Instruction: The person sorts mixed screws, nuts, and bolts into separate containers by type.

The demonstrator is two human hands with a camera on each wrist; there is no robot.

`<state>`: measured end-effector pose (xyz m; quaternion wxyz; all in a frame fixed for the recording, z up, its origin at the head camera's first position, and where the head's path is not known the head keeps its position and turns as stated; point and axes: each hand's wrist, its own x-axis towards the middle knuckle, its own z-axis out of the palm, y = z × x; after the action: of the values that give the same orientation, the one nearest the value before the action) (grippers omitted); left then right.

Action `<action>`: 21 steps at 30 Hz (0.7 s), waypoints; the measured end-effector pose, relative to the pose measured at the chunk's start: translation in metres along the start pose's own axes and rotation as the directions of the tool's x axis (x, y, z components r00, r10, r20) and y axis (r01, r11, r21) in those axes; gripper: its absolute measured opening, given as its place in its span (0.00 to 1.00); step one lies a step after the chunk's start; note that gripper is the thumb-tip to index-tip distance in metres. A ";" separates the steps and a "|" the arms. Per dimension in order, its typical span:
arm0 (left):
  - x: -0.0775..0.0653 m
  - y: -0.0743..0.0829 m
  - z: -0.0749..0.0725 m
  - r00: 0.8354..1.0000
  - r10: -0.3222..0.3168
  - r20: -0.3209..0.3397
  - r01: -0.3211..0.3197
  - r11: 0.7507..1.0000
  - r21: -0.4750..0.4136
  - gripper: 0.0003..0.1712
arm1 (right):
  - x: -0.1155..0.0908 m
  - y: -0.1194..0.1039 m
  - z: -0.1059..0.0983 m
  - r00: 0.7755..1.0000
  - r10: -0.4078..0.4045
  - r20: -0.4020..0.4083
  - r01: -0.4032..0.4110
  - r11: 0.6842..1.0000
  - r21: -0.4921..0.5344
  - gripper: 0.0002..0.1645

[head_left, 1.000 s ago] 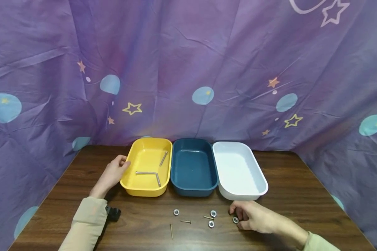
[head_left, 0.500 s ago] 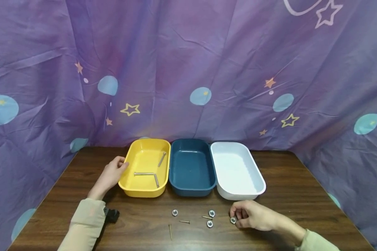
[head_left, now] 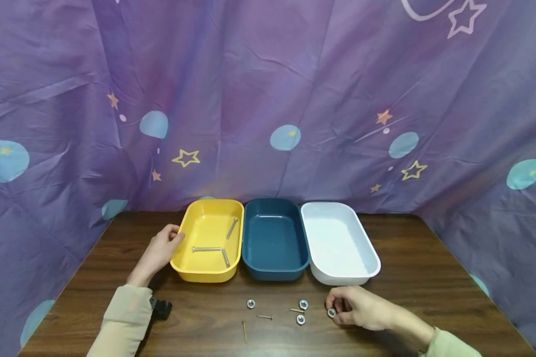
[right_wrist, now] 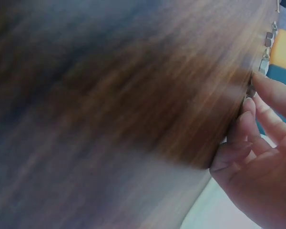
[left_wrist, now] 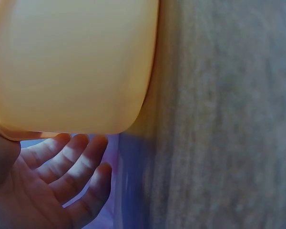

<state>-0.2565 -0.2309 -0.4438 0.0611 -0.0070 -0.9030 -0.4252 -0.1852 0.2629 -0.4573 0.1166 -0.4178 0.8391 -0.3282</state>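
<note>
My left hand [head_left: 158, 250] holds the left rim of a yellow tray [head_left: 185, 270], thumb at the rim and fingers against the outer wall in the left wrist view. Three long silver bolts [head_left: 207, 249] lie in that tray. At the front right, my right hand [head_left: 368, 310] pinches a silver hex nut [head_left: 331, 313] at the table surface between thumb and index finger. In the right wrist view this nut [right_wrist: 250, 90] shows dark and partly covered by fingertips. Left of this hand lie two nuts, one in front [head_left: 301, 320] and one behind [head_left: 303, 304], with a brass-coloured screw [head_left: 297, 310] between them.
A dark blue tray [head_left: 274, 275] and a white tray [head_left: 346, 280] stand beside the yellow one in a row. Another nut [head_left: 250, 304] and two thin screws [head_left: 264, 317] lie on the wooden table [head_left: 196, 327]. A purple curtain [head_left: 250, 99] hangs behind.
My right thumb and index finger have drawn together on the nut, which has moved slightly left. My left hand stays at the yellow tray. The head view has shifted a little.
</note>
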 end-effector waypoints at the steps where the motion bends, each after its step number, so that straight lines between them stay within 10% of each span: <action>1: 0.000 0.000 0.000 1.000 0.000 -0.003 0.000 1.000 0.002 0.18 | 0.001 0.000 0.000 1.000 -0.004 -0.003 0.004 1.000 -0.007 0.16; 21: 0.001 -0.001 0.000 1.000 0.007 -0.003 -0.007 1.000 0.008 0.18 | 0.007 -0.007 0.003 0.989 -0.140 -0.046 0.119 0.943 -0.311 0.14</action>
<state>-0.2576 -0.2318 -0.4440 0.0639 -0.0096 -0.9047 -0.4211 -0.1833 0.2527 -0.4545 -0.0002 -0.4740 0.8541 -0.2143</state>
